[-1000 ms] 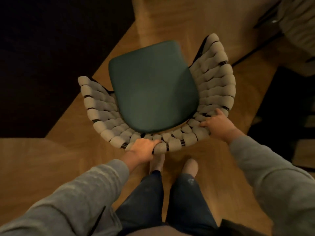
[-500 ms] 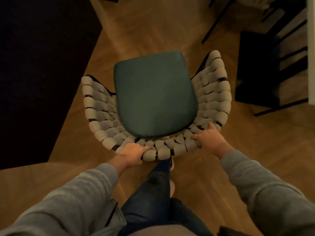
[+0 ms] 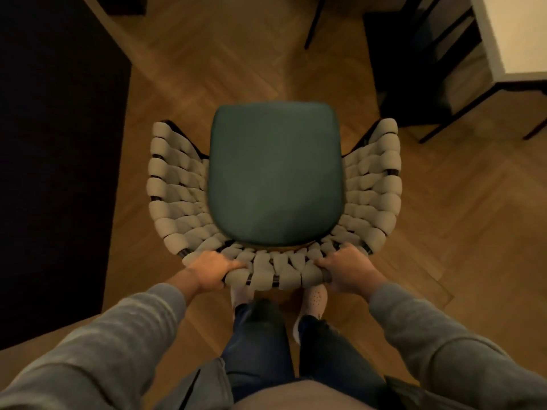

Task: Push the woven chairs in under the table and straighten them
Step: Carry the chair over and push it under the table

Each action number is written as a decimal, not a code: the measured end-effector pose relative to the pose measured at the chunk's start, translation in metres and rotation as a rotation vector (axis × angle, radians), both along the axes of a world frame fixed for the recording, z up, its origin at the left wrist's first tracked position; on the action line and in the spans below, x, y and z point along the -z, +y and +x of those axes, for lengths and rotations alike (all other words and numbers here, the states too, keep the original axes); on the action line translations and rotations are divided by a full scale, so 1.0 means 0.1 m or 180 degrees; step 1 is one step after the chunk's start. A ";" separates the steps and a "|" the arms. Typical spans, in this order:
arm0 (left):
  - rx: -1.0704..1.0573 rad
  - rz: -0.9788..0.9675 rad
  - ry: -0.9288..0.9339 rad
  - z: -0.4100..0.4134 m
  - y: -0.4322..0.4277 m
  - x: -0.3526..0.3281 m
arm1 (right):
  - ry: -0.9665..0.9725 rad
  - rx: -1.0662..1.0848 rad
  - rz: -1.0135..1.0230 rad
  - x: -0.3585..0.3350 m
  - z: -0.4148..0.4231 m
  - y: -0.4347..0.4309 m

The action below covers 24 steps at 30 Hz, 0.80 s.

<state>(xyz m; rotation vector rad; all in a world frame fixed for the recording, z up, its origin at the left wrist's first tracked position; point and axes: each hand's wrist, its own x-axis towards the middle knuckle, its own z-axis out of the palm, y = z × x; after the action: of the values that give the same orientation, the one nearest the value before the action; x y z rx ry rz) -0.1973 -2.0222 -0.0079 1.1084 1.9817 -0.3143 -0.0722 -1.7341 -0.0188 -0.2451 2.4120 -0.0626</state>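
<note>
Head view: left hand (image 3: 208,269) and right hand (image 3: 349,269) grip woven chair (image 3: 275,273) backrest.

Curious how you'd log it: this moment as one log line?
left hand grips woven chair backrest | right hand grips backrest | chair stands on wooden floor

The floor (image 3: 444,232) is wood parquet laid in herringbone. On it stands the woven chair (image 3: 275,179) with its green seat pad, and just behind it are two feet in pale shoes (image 3: 315,297). At the far right a white bench (image 3: 518,34) stands on thin dark legs, with a dark chair (image 3: 414,84) just beside it.
</note>
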 end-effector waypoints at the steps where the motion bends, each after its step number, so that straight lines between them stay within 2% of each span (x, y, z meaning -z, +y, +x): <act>1: 0.0084 -0.0001 0.0006 -0.06 -0.04 0.01 | 0.0024 0.0019 0.0010 0.02 0.01 -0.05; 12: 0.0836 0.0038 0.0187 -1.44 0.07 0.05 | 0.0248 0.0682 0.0076 0.05 -0.69 -0.39; 24: 0.1616 0.0048 0.0290 -3.46 1.27 -0.09 | 0.0472 0.1567 -0.0024 0.06 -2.17 0.14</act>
<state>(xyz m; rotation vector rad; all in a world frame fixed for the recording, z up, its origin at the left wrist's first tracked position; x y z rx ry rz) -0.5432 -1.8957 0.0013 1.6262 1.7551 -0.6236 -0.2888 -1.7199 -0.0248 0.3572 2.5659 -0.2844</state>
